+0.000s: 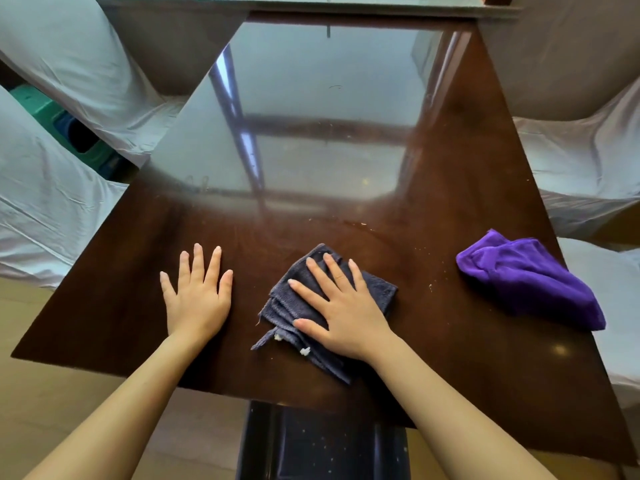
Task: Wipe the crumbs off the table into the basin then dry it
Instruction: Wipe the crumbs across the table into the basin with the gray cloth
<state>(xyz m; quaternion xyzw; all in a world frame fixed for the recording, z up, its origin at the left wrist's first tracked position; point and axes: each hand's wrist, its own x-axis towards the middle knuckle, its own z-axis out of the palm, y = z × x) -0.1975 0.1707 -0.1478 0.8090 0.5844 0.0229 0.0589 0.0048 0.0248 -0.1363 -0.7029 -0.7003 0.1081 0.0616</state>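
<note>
A glossy dark brown table (450, 188) fills the view. My right hand (341, 310) lies flat, fingers spread, pressing a folded grey-blue cloth (379, 289) onto the tabletop near the front edge. A few white crumbs cling to the cloth's near corner. My left hand (197, 296) rests flat on the bare wood to the left of the cloth, holding nothing. Small pale crumbs (431, 287) are scattered right of the cloth and further back. Below the front edge stands a dark basin (322, 448) with crumb specks in it.
A bunched purple cloth (526, 278) lies at the table's right edge. Chairs under white covers (52, 188) stand left and right of the table. Green and blue stools (69, 129) show between the left chairs.
</note>
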